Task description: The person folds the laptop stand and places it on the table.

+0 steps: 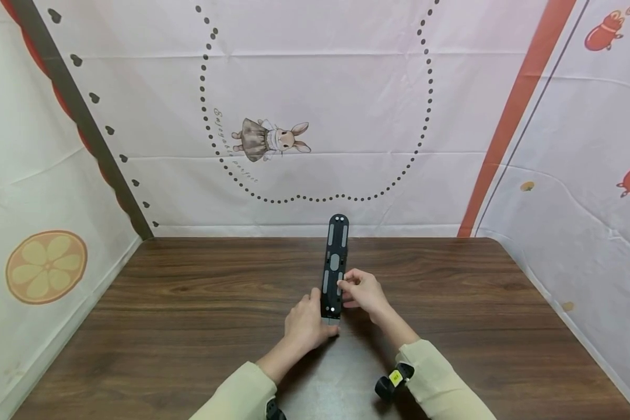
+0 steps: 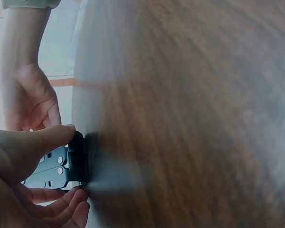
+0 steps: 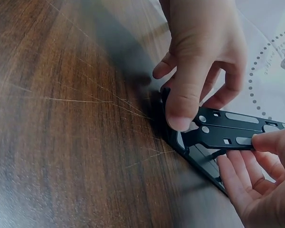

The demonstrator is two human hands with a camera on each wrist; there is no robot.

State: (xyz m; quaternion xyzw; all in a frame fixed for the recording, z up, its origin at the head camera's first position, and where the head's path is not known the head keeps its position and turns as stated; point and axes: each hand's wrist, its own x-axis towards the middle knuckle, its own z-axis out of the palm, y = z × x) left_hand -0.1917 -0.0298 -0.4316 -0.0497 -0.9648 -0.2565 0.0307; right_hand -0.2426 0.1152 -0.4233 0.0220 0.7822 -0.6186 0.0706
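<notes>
A narrow black folding laptop stand (image 1: 335, 262) with grey rubber pads stands over the table, its long side pointing away from me. My left hand (image 1: 305, 324) grips its near end, with the thumb (image 3: 183, 114) pressed across that end in the right wrist view. Farther up, on the right side, my right hand (image 1: 366, 293) pinches the stand's edge between thumb and fingers. From the right wrist view, the two upper bars (image 3: 223, 128) lie side by side, apart from a lower leg (image 3: 202, 164) beneath them. My left fingers (image 2: 66, 209) curl under the near end.
The dark wood-grain table (image 1: 215, 280) spreads out around both hands. A white printed cloth (image 1: 320, 105) hangs behind the table and along both sides. A black wrist camera (image 1: 394, 380) is strapped over the right sleeve.
</notes>
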